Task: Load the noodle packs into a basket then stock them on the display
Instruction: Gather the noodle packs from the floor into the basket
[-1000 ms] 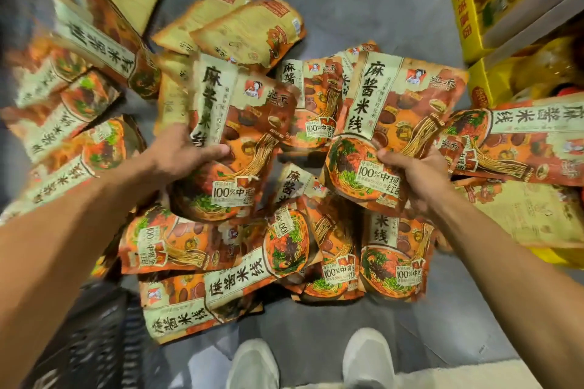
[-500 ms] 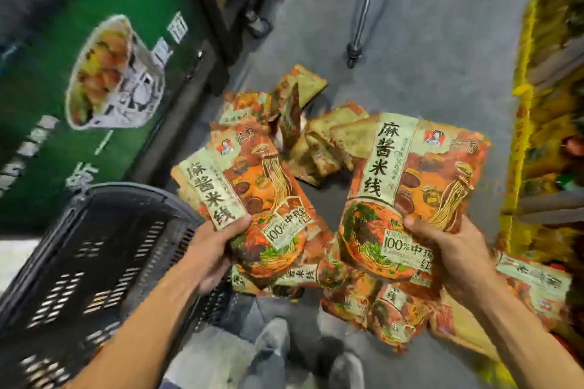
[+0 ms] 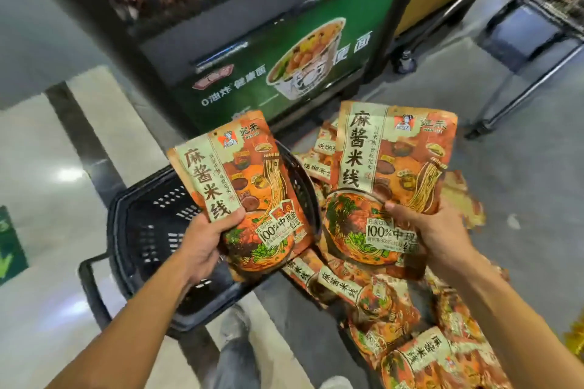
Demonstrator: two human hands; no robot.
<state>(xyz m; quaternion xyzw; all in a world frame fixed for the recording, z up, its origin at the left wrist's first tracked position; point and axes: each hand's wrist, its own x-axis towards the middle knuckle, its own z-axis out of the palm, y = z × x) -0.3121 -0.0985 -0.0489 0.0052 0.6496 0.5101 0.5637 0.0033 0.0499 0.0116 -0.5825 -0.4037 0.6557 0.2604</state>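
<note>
Now | left hand (image 3: 202, 240) grip clamps noodle pack (image 3: 243, 189) over basket (image 3: 151, 230) | right hand (image 3: 433, 234) grip clamps second pack (image 3: 395, 174)

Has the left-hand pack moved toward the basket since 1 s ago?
Yes. The left hand now holds its pack over the basket rim; earlier it was above the floor pile.

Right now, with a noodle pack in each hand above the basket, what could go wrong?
1. The left hand pinches its noodle pack only at one lower edge, so it may slip.
2. The right-hand pack, held by the right hand, hangs over the floor pile, not the black basket; dropped, it misses.
</note>
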